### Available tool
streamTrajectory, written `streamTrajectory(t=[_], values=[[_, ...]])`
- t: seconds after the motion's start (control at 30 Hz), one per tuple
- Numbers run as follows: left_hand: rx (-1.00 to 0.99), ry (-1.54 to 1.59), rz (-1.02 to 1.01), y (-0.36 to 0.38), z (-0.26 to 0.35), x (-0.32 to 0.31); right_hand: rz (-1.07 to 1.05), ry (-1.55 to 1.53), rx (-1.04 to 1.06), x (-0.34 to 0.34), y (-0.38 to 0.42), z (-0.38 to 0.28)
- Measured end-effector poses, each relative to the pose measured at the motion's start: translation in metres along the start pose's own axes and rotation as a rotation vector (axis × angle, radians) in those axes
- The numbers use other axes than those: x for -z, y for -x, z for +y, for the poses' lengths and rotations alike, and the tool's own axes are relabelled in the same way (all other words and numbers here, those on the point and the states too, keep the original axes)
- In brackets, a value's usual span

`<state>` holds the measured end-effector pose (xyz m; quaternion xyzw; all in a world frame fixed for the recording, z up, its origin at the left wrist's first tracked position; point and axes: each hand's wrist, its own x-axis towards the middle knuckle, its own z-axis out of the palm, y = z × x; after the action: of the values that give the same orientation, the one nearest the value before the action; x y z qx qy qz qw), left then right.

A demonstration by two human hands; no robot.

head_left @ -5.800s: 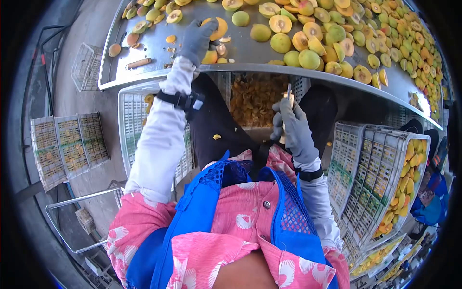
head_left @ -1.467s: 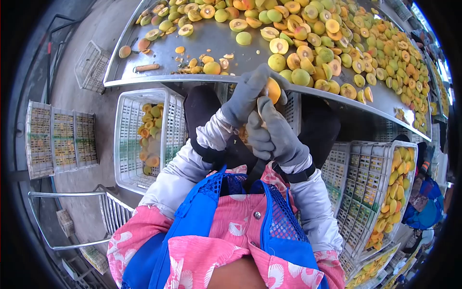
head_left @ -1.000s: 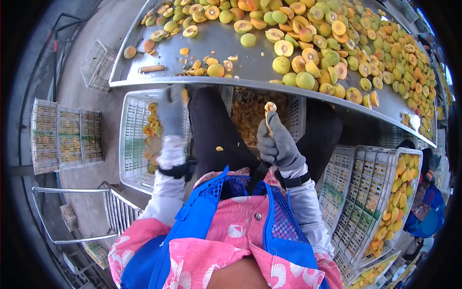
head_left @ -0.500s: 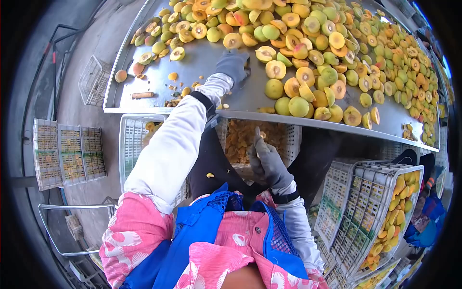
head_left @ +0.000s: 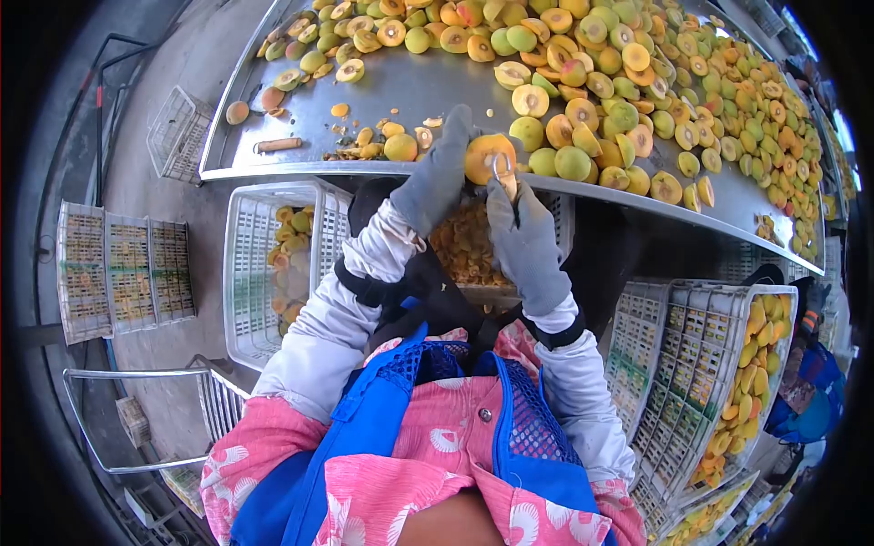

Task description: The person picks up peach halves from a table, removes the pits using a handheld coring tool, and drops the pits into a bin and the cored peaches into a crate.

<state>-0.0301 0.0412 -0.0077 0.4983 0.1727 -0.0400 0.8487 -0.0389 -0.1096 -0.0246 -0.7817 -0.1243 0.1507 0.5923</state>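
Over the front edge of the metal table [head_left: 401, 96], both gloved hands meet at a halved peach [head_left: 485, 158]. My left hand [head_left: 439, 180] grips the fruit from its left side, cut face turned up. My right hand [head_left: 526, 246] is closed around a small pitting tool [head_left: 503, 173], whose looped metal end touches the middle of the cut face. Its handle is mostly hidden by the glove. Just left of my hands, another peach [head_left: 401, 147] and a few small fruit pieces lie at the table's edge.
A large pile of halved peaches [head_left: 628, 109] spreads over the table. A wooden-handled tool [head_left: 279, 145] lies at left. Beneath my hands is a crate of scraps [head_left: 464, 246]; a white crate [head_left: 241, 273] stands left, and fruit-filled crates [head_left: 701, 382] stand right.
My left hand has come back from the tabletop toward me and now holds a halved peach. My right hand has risen with the pitting tool to meet it.
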Motion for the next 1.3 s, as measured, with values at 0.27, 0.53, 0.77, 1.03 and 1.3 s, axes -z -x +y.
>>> streamTrajectory(t=[0.27, 0.53, 0.77, 1.03, 1.3], values=[[-0.474, -0.447, 0.035, 0.014, -0.022, 0.006, 0.086, -0.046, 0.132, -0.011, 0.025, -0.012], [-0.975, -0.88, 0.285, 0.041, -0.005, -0.012, 0.093, 0.021, 0.266, -0.011, 0.031, -0.011], [-0.919, -0.959, 0.275, 0.044, 0.003, -0.014, -0.036, -0.271, 0.017, -0.017, 0.034, -0.028], [-0.558, -0.451, -0.219, 0.029, 0.018, -0.004, 0.084, -0.657, -0.17, 0.016, 0.036, -0.032], [-0.385, 0.13, -0.26, 0.026, -0.01, -0.029, 0.052, -0.425, -0.268, 0.005, 0.043, -0.035]])
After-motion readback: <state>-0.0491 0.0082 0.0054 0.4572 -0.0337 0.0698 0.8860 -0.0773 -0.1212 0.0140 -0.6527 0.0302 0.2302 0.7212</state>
